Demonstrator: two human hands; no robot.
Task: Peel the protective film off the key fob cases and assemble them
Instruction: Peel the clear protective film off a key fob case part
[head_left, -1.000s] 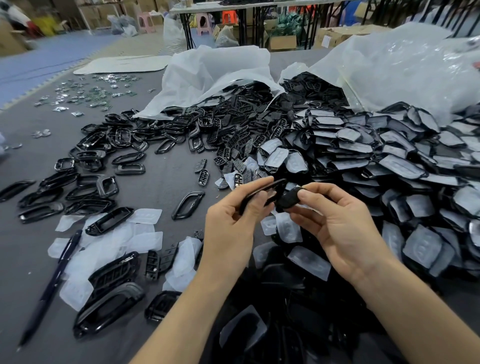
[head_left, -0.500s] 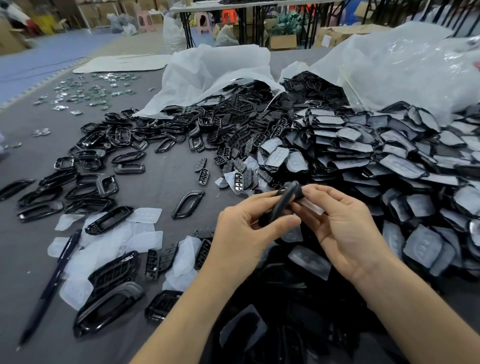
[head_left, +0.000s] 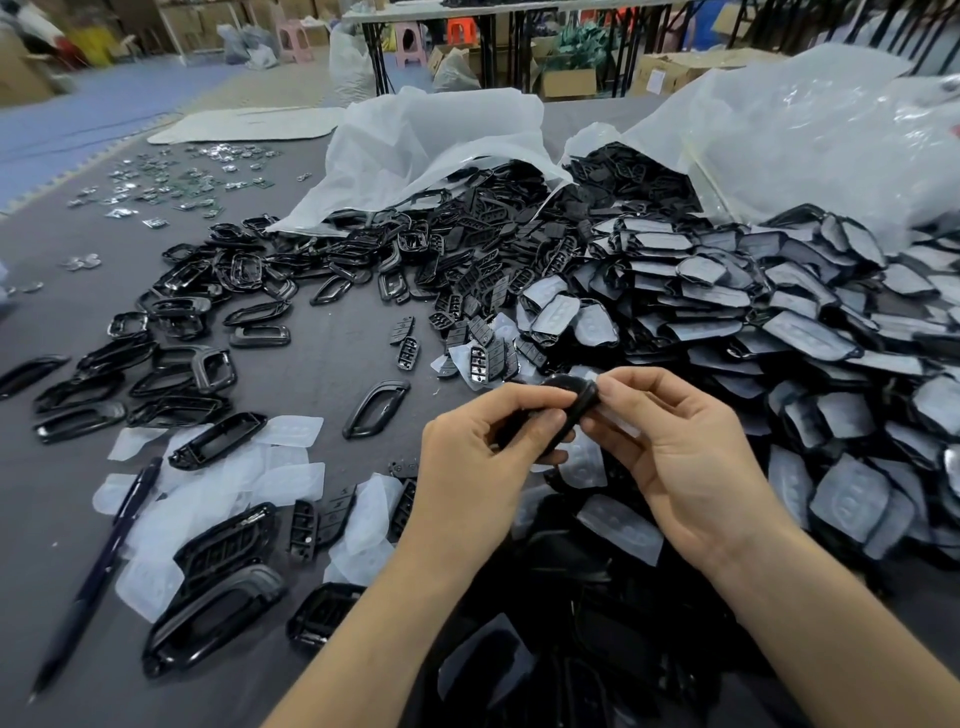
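A black key fob case (head_left: 574, 402) is held edge-on between both hands above the grey table (head_left: 322, 358). My left hand (head_left: 478, 457) grips its lower part with thumb and curled fingers. At the case's upper right edge, the fingertips of my right hand (head_left: 691, 457) pinch it, and a strip of clear film (head_left: 618, 418) shows there. To the right rises a large heap of film-covered cases (head_left: 779, 322). Peeled films (head_left: 218, 483) lie at the lower left.
Black frames (head_left: 197, 322) and button inserts (head_left: 467, 291) spill from two white plastic bags (head_left: 431, 135) at the back. A dark pen (head_left: 98, 571) lies at the left near the table edge. More black parts (head_left: 571, 623) lie below my hands. Small metal pieces (head_left: 171, 182) are scattered far left.
The two hands came together: the case and the part held in the right hand a second ago now sit as one piece, turned edge-on and held a little lower.
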